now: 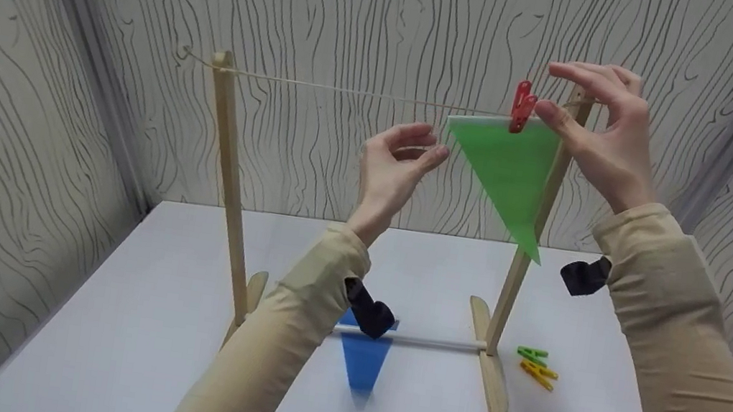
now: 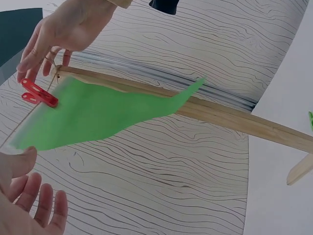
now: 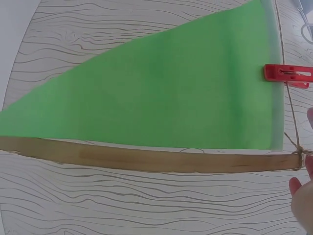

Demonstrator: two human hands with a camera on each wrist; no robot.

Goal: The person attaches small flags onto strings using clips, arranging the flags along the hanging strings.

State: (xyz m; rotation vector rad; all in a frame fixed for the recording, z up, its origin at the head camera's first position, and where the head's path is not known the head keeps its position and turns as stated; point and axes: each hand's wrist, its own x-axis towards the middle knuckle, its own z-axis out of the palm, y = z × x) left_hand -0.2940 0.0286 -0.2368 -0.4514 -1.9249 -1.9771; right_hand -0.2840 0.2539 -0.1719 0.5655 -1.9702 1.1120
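A green triangular pennant [image 1: 515, 159] hangs from a thin string [image 1: 354, 91], held by one red clothespin [image 1: 522, 106] on its white top edge. Its tip points down in front of the right wooden post. My right hand [image 1: 609, 129] is beside the clothespin, thumb and fingers spread apart with nothing between them. Close to the pennant's left corner is my left hand [image 1: 398, 167], its fingers loosely bent and empty. In the left wrist view the thumb [image 2: 24, 161] lies by that corner; whether it touches cannot be told.
Two wooden posts [image 1: 228, 185] on feet carry the string, joined low down by a white rod [image 1: 437, 341]. A blue pennant [image 1: 363, 362] lies by the rod, partly covered by my left wrist camera. Green [image 1: 532, 352] and yellow clothespins [image 1: 539, 374] lie right of the stand on the white table [image 1: 103, 312].
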